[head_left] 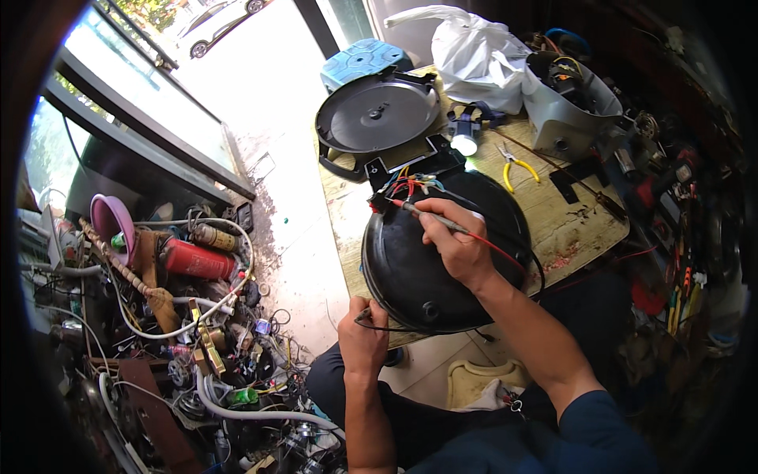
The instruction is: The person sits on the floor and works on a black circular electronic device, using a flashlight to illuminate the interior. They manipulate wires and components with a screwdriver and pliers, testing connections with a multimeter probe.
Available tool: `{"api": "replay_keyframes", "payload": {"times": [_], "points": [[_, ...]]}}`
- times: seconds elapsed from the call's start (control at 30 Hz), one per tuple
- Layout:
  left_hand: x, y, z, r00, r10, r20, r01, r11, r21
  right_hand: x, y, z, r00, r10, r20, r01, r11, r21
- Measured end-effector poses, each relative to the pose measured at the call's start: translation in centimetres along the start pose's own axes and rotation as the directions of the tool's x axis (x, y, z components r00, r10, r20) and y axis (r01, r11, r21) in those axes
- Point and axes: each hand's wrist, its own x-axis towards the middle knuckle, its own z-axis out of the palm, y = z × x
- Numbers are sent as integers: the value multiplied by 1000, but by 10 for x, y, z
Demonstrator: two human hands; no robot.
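Note:
A rounded black appliance housing (422,276) rests on the worktable in front of me. Coloured wires (409,183) come out at its far edge, by a black bracket. My right hand (460,243) is closed in a pen grip around a test probe (433,216) with a red lead. The probe's tip points at the wire ends; whether it touches metal is too small to tell. Beside the housing's near left edge, my left hand (363,338) is closed around a second test probe (364,314) with a black lead.
Behind the housing lie a round black cover (375,114) and a lit lamp (464,144). Yellow-handled pliers (517,170) and a long screwdriver (564,172) lie to the right, near a grey bin (557,118) and white plastic bag (482,63). Cluttered parts and a red cylinder (197,259) fill the left floor.

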Motion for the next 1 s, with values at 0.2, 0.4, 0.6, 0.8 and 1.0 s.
{"api": "replay_keyframes", "payload": {"times": [0.2, 0.4, 0.6, 0.8, 1.0], "points": [[1, 5, 1, 999, -34, 21, 35, 999, -5, 2, 0, -3, 1000, 8, 14, -8, 1000, -2], [3, 9, 1, 1000, 10, -4, -10, 1000, 22, 4, 1, -4, 999, 33, 23, -33, 999, -1], [2, 3, 1, 1000, 23, 6, -24, 998, 50, 4, 7, -1, 1000, 23, 11, -23, 999, 31], [1, 5, -1, 998, -51, 27, 50, 998, 31, 3, 4, 3, 1000, -27, -7, 27, 1000, 3], [5, 8, -2, 1000, 0, 16, -1, 999, 42, 4, 5, 2, 999, -20, 28, 21, 998, -52]]}}
